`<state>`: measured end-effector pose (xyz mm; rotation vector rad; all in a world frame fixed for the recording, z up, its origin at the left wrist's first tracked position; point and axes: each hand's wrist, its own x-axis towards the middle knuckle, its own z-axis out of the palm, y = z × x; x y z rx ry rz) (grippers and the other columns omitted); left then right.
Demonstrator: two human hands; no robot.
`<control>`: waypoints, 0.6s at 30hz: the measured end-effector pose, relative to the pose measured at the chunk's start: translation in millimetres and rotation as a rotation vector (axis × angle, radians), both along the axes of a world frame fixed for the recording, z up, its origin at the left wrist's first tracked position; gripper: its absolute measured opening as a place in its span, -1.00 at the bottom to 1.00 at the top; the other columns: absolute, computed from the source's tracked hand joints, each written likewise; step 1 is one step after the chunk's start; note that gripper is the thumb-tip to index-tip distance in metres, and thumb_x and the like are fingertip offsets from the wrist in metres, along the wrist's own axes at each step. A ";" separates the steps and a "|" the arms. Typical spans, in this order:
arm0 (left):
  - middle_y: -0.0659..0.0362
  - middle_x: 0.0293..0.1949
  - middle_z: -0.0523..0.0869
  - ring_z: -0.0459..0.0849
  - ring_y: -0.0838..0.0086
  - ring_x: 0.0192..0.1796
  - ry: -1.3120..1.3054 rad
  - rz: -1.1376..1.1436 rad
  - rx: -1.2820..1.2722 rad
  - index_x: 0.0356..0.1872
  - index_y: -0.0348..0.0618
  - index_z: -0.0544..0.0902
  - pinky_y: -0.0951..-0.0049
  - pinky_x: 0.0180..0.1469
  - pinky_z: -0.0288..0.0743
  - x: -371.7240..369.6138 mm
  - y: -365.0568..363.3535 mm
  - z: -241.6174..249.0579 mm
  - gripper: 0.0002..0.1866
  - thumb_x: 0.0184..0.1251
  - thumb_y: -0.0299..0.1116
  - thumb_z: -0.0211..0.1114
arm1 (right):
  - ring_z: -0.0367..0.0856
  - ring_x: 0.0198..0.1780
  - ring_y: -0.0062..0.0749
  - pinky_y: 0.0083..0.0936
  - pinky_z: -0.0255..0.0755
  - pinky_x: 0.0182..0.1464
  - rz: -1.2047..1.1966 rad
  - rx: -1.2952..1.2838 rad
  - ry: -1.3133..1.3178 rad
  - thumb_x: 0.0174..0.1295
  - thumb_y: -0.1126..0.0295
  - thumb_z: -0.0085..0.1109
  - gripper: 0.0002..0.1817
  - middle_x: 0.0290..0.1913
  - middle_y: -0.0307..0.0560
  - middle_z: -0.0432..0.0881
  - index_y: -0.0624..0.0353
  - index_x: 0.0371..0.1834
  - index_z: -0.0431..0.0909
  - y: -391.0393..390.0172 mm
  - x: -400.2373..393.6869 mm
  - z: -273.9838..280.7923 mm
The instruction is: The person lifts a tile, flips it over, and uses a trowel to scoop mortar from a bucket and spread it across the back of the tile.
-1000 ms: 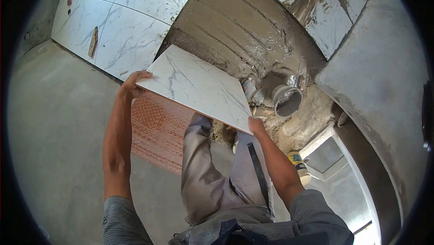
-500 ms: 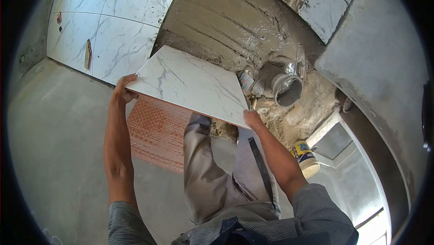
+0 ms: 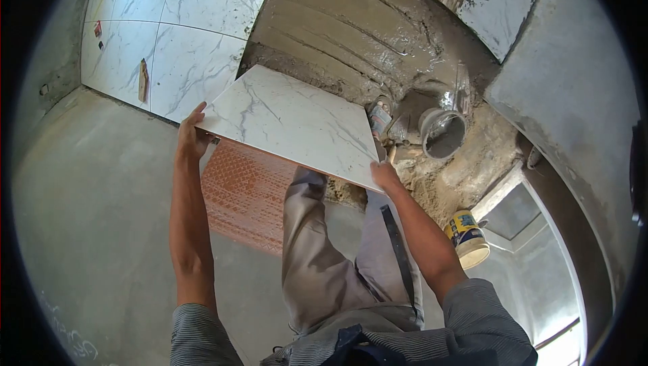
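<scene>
Left hand (image 3: 193,135): is gripping the tile's (image 3: 290,123) left corner, fingers half-curled
Right hand (image 3: 385,176): is clamping the right corner, pretty much closed
Tile: is hanging between legs (image 3: 317,244) and wet mortar (image 3: 331,22)

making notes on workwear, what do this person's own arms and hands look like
The left hand and right hand are ungloved. The left sleeve and right sleeve are short, grey and finely striped, ending above the elbow. No writing shows on either sleeve.
</scene>
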<state>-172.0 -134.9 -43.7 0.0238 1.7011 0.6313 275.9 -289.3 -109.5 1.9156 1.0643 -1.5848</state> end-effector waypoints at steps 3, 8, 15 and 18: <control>0.11 -0.29 0.58 0.54 0.43 -0.42 0.114 0.003 0.071 0.24 -0.24 0.31 0.41 -0.45 0.43 10.5 -6.7 0.6 -0.43 0.14 -0.34 0.05 | 0.41 0.07 0.26 -0.16 0.26 0.14 -0.058 -0.023 -0.051 0.25 0.02 -0.25 -0.36 -0.06 0.53 0.45 0.55 -0.11 0.45 -1.9 1.5 -2.3; 0.09 -0.24 0.58 0.56 0.45 -0.37 0.235 0.060 0.220 0.24 -0.19 0.29 0.45 -0.48 0.42 17.7 -25.9 -16.5 -0.46 0.19 -0.36 0.10 | 0.41 0.08 0.25 -0.18 0.28 0.13 -0.112 -0.048 -0.026 0.24 0.03 -0.19 -0.38 -0.05 0.52 0.45 0.53 -0.08 0.44 -0.7 4.9 0.8; 0.05 -0.14 0.56 0.60 0.35 -0.21 0.409 0.179 0.265 0.12 -0.09 0.36 0.35 -0.32 0.53 37.6 -15.4 -27.8 -0.59 0.23 -0.36 0.15 | 0.36 0.10 0.33 -0.08 0.24 0.17 -0.019 -0.031 0.094 0.27 0.09 -0.32 -0.48 0.03 0.51 0.39 0.31 0.02 0.41 11.9 11.9 11.7; 0.05 -0.09 0.54 0.58 0.34 -0.13 0.446 0.195 0.277 0.11 -0.14 0.37 0.37 -0.24 0.53 36.5 -13.0 -32.7 -0.59 0.24 -0.36 0.14 | 0.36 0.12 0.33 -0.09 0.24 0.18 -0.109 -0.044 0.088 0.24 0.03 -0.25 -0.42 0.04 0.52 0.39 0.38 0.05 0.38 11.7 12.4 4.3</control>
